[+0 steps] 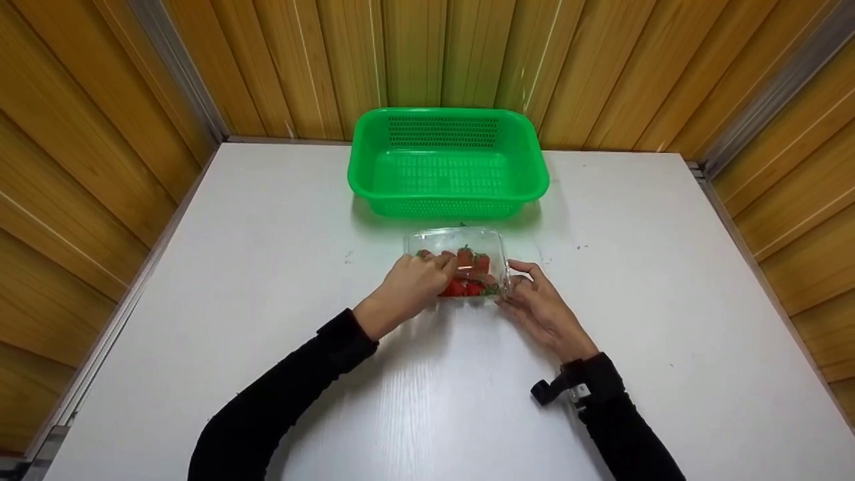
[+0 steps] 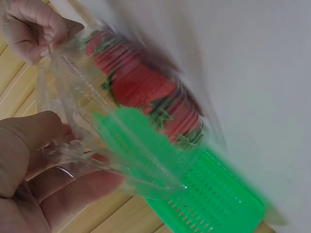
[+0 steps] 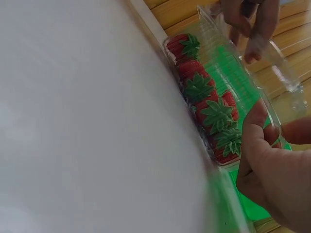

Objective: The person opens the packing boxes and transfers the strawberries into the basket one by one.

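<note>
A clear plastic clamshell box [image 1: 491,239] sits on the table in front of me with several red strawberries [image 1: 456,288] inside, their green leaves showing. My left hand [image 1: 414,282] holds the box at its left side, and in the left wrist view its thumb and fingers [image 2: 92,189] curl about the clear plastic edge. At the box's right end, my right hand [image 1: 542,312] pinches the rim; the right wrist view shows the thumb and fingers [image 3: 255,124] on that edge. The lid stands raised from the strawberry-filled part in both wrist views.
Just behind the box, a green plastic basket [image 1: 449,204] with slotted sides stands near the back wall. Wood-patterned panels [image 1: 280,67] enclose the white table [image 1: 668,280] at the back and both sides. Small dark specks lie on the tabletop to the right.
</note>
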A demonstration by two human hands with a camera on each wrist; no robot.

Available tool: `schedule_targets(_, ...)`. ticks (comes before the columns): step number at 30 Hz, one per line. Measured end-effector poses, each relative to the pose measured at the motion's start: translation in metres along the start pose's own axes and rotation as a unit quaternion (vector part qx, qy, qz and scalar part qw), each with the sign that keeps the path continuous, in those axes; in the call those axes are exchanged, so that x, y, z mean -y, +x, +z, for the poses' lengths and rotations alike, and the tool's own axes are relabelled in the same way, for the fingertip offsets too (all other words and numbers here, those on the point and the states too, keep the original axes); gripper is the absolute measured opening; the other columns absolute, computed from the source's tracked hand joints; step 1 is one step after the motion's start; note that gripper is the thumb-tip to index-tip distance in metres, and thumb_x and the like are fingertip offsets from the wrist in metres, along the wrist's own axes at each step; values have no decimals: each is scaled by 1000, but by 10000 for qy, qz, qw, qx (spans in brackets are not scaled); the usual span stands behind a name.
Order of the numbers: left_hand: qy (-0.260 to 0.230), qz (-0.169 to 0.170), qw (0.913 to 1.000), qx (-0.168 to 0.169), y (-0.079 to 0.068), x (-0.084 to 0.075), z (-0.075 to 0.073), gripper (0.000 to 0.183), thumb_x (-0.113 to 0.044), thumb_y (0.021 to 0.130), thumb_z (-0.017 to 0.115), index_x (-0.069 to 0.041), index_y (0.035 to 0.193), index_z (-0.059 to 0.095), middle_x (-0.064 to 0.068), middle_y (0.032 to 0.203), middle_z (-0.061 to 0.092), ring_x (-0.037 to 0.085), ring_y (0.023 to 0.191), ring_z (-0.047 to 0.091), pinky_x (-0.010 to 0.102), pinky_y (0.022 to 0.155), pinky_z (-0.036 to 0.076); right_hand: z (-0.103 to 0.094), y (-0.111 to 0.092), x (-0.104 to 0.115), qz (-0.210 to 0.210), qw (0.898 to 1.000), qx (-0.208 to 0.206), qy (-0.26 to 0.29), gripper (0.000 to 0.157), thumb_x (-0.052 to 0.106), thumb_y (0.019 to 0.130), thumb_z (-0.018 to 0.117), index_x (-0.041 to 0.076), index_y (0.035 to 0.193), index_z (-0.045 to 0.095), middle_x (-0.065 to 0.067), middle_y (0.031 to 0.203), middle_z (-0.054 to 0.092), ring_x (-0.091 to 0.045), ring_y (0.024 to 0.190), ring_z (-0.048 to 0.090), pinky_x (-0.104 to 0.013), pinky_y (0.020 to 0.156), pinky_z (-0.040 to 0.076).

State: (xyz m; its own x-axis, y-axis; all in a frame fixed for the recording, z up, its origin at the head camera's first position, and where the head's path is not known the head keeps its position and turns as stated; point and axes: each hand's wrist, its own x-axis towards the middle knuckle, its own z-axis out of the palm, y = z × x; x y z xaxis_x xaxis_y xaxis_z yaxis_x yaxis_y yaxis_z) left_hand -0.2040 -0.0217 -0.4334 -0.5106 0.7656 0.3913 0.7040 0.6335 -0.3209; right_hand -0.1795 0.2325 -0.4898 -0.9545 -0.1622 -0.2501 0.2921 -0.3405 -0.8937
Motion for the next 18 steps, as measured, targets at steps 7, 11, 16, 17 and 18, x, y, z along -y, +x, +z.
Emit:
schedule_targets(7,34,-217,9997,-134,9,10,-12,19,2,91,68,-6,108,68,0,86,73,9,48,37,25,39,40,4,-5,-2,157,9981,-341,491,54,-6,101,49,5,151,34,-5,97,55,-16,91,59,-30,90,56)
schedule_targets(11,146,-378,9962,-769,10,15,-13,21,-9,94,68,-10,115,70,-2,91,77,8,44,34,23,34,33,9,-18,-2,552,9847,-354,1615,38,-3,103,53,1,140,44,-9,101,59,-22,101,61,-38,105,52)
schedule_targets(16,251,-686,9845,-1595,10,27,-19,28,-10,93,73,-16,120,71,-1,99,78,10,39,43,23,39,16,15,-31,2,753,9738,-32,2148,14,0,105,51,-5,116,59,-11,111,57,-35,121,56,-48,114,43)
schedule_targets(17,236,-748,9822,-1707,10,30,-20,28,-9,93,74,-16,120,72,0,100,78,11,39,47,23,38,17,15,-32,4,736,9744,-44,2124,14,0,105,52,-4,114,62,-11,112,56,-36,123,55,-49,114,43)
schedule_targets(18,175,-818,9801,-1799,10,32,-22,26,-10,93,74,-15,118,73,1,100,78,13,40,51,23,37,19,15,-32,5,724,9751,-38,2095,15,1,105,51,-3,113,63,-10,115,54,-35,124,54,-48,114,43)
